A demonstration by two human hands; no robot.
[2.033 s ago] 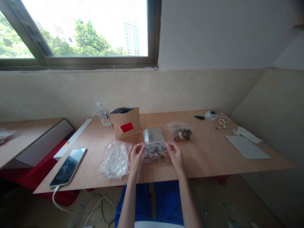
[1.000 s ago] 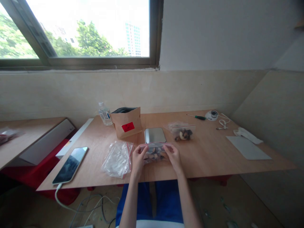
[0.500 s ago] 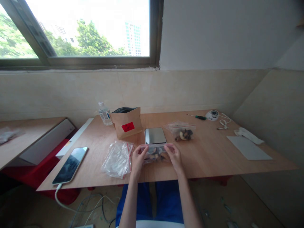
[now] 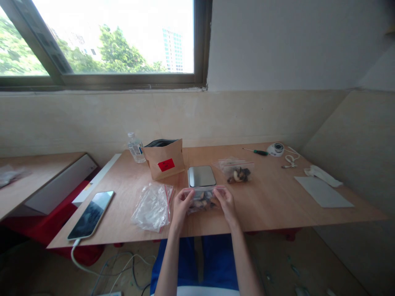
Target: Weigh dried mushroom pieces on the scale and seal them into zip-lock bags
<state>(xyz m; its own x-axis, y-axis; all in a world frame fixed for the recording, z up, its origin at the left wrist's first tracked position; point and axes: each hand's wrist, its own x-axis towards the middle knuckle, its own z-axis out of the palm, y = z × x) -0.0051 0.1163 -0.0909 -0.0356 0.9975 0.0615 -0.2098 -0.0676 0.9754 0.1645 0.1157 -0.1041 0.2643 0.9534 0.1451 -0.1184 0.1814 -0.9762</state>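
Between my hands is a clear zip bag with a red strip along its top, holding brown and pale dried pieces. My left hand pinches its top left corner, and my right hand pinches the top right. Just beyond the bag lies a small silver scale. A second filled zip bag rests on the table to the right of the scale. Left of my left hand is a pile of clear zip bags. Behind that pile stands a brown paper pouch with a red label, its top open.
A plastic bottle stands behind the pouch at left. A phone with a charging cable lies near the left edge. Toward the back right are a green screwdriver and a white dome camera. White paper lies at right.
My left hand has shifted slightly to the right along the bag's top edge. The right hand is nearly still, and the other things have not moved.
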